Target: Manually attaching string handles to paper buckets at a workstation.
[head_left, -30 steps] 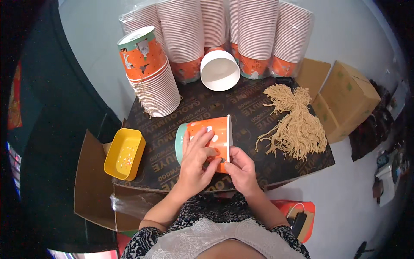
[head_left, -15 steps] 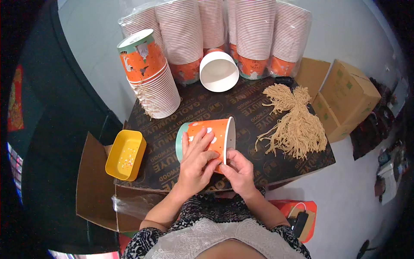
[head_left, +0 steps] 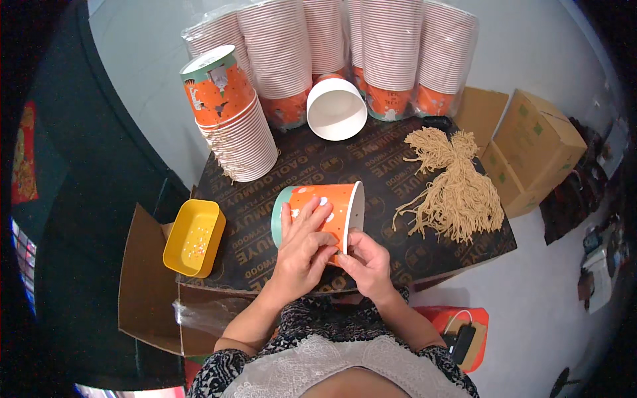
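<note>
Dark tabletop, orange cup, long axis crosswise, mouth rightward, both hands holding it

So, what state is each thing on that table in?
Orange cup: on its side, right hand pinching its rim, left hand across its side.
White-lined cup: tipped over, mouth facing the person.
Left cup stack: nested, upside down.
Wrapped cup stacks: nested, upright, in clear plastic.
Yellow tub: open, small bits inside.
Cord bundle: gathered, ends loose.
</note>
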Tool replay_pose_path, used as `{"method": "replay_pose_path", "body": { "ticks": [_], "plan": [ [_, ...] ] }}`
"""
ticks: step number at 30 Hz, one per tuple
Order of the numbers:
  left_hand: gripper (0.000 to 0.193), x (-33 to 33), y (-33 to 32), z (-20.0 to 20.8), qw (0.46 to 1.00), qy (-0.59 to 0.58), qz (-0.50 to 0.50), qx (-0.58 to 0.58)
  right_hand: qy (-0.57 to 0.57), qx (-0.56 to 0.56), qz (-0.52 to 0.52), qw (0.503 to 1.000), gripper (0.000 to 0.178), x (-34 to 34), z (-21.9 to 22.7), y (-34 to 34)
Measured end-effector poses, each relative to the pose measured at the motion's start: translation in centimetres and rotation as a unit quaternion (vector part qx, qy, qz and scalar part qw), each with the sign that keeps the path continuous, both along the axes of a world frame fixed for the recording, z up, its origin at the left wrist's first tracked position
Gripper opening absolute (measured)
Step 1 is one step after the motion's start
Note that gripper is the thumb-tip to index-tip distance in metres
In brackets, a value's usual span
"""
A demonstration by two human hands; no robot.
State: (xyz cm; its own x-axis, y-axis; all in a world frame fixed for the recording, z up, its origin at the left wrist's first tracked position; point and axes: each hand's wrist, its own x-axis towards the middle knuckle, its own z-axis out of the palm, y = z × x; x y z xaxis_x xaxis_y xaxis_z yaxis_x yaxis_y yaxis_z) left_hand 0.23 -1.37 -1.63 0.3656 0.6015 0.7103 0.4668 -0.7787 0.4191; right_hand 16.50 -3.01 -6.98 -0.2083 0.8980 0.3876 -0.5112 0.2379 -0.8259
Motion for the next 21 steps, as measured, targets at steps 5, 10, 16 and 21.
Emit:
{"method": "replay_pose_path", "body": {
  "ticks": [5, 10, 16, 21],
  "plan": [
    [0.023, -0.1, 0.1, -0.1, 1.0, 0.012, -0.004, -0.003, 0.001, -0.005, -0.002, 1.0, 0.019, 0.0, 0.1, -0.1],
    [0.024, 0.0, 0.1, 0.0, 1.0, 0.024, -0.003, 0.001, -0.004, -0.005, -0.011, 1.0, 0.019, 0.0, -0.1, -0.1],
    [0.026, 0.0, 0.4, -0.4, 0.999, 0.03, -0.01, 0.024, -0.035, 0.022, -0.04, 0.998, 0.014, 0.0, -0.4, -0.1],
    [0.026, 0.1, 0.9, -1.3, 0.998, 0.026, -0.021, 0.057, -0.014, 0.008, -0.052, 0.999, 0.013, -0.7, -0.2, -0.4]
  ]
}}
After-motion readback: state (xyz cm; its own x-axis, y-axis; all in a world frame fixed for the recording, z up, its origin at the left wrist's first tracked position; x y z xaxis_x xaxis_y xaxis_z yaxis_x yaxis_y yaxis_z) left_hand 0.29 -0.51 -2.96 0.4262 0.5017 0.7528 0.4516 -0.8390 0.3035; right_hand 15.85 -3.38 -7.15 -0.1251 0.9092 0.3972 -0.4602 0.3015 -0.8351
